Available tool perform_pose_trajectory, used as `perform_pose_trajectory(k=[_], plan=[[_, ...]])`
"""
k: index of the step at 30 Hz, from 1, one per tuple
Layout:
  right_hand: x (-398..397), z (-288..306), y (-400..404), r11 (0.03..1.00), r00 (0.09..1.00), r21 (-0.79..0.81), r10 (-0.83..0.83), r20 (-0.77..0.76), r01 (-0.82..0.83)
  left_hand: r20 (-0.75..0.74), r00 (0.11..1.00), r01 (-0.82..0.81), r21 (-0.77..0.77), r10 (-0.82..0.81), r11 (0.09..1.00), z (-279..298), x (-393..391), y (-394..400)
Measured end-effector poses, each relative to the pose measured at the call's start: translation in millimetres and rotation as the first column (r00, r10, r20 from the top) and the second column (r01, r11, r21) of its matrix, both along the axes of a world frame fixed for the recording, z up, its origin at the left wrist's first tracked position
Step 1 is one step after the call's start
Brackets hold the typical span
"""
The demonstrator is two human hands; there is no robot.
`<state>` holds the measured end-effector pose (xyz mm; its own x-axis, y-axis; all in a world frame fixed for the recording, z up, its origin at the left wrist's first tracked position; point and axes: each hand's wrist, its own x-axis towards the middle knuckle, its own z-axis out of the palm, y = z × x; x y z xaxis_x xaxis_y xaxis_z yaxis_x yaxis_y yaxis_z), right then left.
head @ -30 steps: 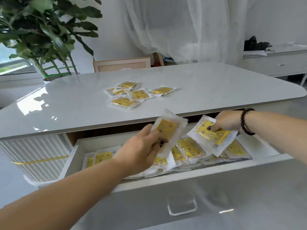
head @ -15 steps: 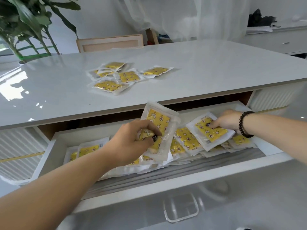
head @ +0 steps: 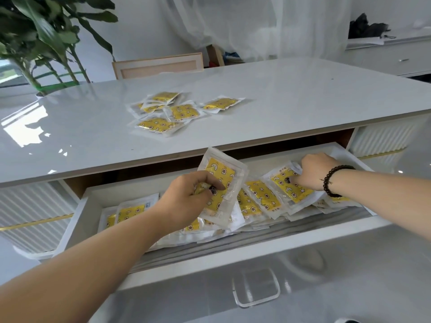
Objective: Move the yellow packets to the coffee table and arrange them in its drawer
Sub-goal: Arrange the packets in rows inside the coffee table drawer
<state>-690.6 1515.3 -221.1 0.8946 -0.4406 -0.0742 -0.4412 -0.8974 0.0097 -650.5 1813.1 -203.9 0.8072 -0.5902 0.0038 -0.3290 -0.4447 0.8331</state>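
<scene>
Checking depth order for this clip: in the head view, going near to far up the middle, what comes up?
Drawer handle → drawer front → packets in the drawer → tabletop edge → loose packets on the tabletop → chair back.

A leafy potted plant [head: 46,40] stands at the far left. Sheer white curtains [head: 256,26] hang behind a wooden chair back [head: 158,65]. A white sideboard [head: 391,57] sits far right.

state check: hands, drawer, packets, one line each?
drawer: pulled open, packets inside
left hand: grips a tilted packet over the drawer
right hand: fingers curled on a leaning packet in the drawer
packets in drawer: overlapping row, leaning
packets on tabletop: loose pile, not yet in the drawer
</scene>
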Motion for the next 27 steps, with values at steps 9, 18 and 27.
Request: perform_pose_trajectory(k=[9, 18, 27], plan=[[-8, 15, 11, 0.977, 0.995, -0.187, 0.095, -0.044, -0.101, 0.21, 0.976, -0.056, -0.01, 0.057, 0.998, 8, -6, 2], [4, 52, 100, 0.936, 0.964, 0.232, 0.252, 0.085, -0.265, 0.133, 0.98, -0.152, 0.003, 0.15, 0.988, 54, 8, 62], [29, 33, 215, 0.178, 0.994, 0.979, 0.062, 0.087, -0.097, -0.271, 0.83, -0.516, -0.041, 0.488, 0.855, 3, 8, 98]])
